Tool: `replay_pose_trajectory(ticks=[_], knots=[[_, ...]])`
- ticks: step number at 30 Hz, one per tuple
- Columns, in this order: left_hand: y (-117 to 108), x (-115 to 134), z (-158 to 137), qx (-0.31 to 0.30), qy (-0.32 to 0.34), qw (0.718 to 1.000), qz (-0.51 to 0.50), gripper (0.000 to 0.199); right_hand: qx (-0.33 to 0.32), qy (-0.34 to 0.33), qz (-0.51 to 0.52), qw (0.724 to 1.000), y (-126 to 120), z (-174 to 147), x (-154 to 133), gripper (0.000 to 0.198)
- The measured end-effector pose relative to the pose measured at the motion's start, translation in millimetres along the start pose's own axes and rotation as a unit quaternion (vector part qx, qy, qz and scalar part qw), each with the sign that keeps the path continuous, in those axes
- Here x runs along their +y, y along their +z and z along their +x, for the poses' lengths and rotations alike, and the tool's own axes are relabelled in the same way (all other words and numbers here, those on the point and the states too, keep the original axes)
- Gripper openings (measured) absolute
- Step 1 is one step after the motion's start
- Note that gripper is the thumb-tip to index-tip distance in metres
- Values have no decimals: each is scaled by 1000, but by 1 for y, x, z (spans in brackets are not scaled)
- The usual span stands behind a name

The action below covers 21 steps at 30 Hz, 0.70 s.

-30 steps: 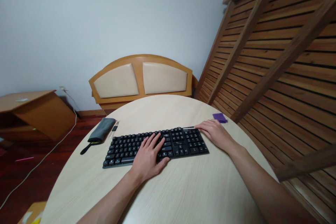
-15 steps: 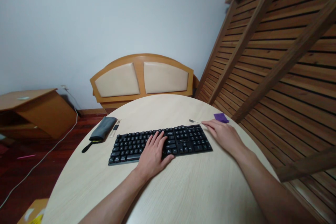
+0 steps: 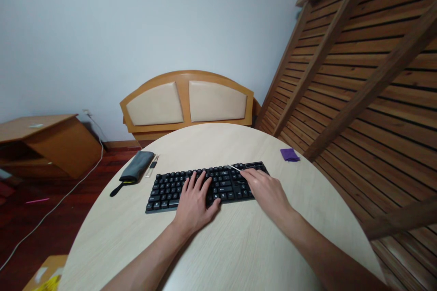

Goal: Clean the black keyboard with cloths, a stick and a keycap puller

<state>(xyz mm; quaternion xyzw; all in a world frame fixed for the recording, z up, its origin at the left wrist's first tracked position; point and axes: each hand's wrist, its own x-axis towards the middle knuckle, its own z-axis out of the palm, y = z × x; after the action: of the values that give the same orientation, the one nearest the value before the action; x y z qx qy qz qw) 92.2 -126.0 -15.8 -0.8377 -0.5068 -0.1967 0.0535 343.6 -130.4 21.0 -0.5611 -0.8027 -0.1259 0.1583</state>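
Observation:
A black keyboard lies on the round pale table. My left hand rests on its middle keys with the fingers spread, thumb near the front edge. My right hand is closed over the number-pad side, pinching a small brush with a thin pale handle. The brush points left across the upper keys; its dark tip is hard to make out against them. To the right of the keyboard lies a folded purple cloth, apart from both hands.
On the table's left lie a grey pouch with a black strap and a small clear-and-black item. Behind the table stands a padded headboard. A slatted wooden frame leans at the right; a wooden cabinet is at the left.
My right hand has moved left with the brush, from beside the keyboard's right edge to above its keys. My left hand has stayed on the keys, shifting slightly left in view.

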Motion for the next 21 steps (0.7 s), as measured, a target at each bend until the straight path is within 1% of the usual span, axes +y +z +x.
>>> replay_pose_trajectory(ticks=[4, 11, 17, 21], knots=[[2, 1, 3, 7, 4, 1000, 1, 61, -11, 1, -19, 1000, -1, 3, -9, 35], [6, 0, 4, 19, 9, 1000, 7, 61, -47, 20, -3, 999, -4, 0, -21, 29], [5, 1, 5, 14, 5, 1000, 16, 61, -92, 20, -24, 995, -17, -14, -34, 29], [4, 3, 7, 11, -4, 1000, 28, 61, -143, 27, -45, 988, -30, -21, -44, 34]])
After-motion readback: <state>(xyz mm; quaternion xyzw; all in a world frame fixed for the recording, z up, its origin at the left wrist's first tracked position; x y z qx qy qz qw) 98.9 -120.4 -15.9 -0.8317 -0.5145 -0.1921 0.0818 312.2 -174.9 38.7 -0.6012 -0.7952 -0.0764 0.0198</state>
